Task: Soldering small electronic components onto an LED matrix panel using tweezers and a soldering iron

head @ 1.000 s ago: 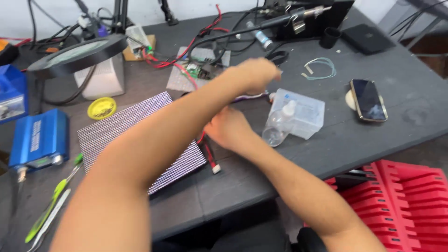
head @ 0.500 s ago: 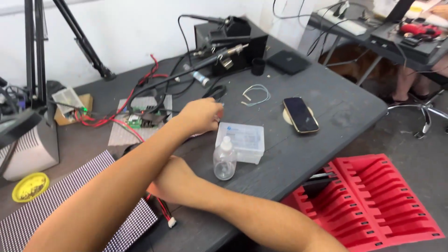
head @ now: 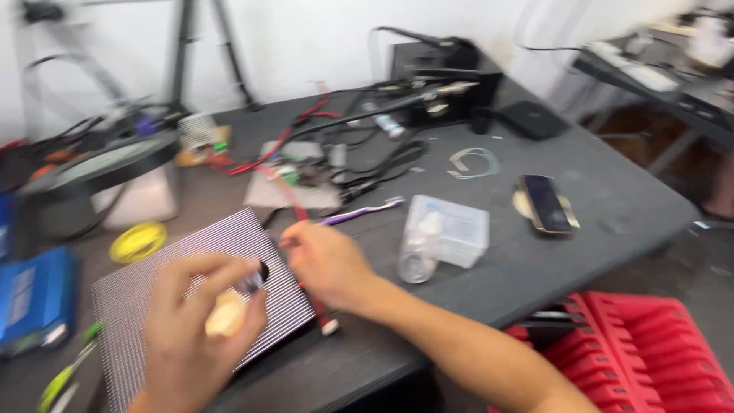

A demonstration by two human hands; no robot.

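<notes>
The left hand [head: 200,321] has pulled back, now gripping a small bottle [head: 229,310].

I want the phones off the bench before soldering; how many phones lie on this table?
1: a dark phone lies flat on the table, right of the clear plastic box. Blur and cable clutter may hide others.

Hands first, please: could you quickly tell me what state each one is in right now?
Left hand: closed around a small pale object above the LED panel.
Right hand: closed, pinching a purple toothbrush.
</notes>
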